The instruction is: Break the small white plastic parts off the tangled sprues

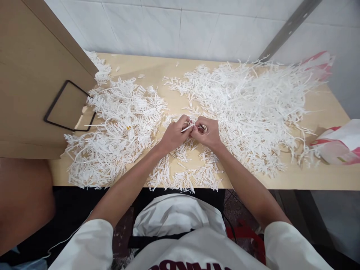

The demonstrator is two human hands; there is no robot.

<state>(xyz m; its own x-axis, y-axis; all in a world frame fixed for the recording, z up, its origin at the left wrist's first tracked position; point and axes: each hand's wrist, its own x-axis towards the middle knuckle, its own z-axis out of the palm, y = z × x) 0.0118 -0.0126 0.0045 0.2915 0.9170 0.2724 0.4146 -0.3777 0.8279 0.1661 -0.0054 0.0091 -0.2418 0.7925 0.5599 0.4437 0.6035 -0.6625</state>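
My left hand (174, 133) and my right hand (207, 132) meet at the middle of a light wooden table (303, 176). Both are closed in a pinch on a thin white plastic strip (188, 128) held between them. Something small and shiny shows at the right hand's fingertips; I cannot make it out. A big heap of long white plastic strips (253, 101) lies to the right of the hands. Another heap of shorter white pieces (120, 123) lies to the left. Small bundles of short white pieces (185, 176) sit near the table's front edge, below my wrists.
A wooden panel (30, 75) with a black rectangular frame (67, 107) rises at the left. Red and white plastic bags (340, 144) lie at the table's right edge, and another one (317, 63) at the back right. White tiled wall behind. Another person's arm (22, 202) shows at lower left.
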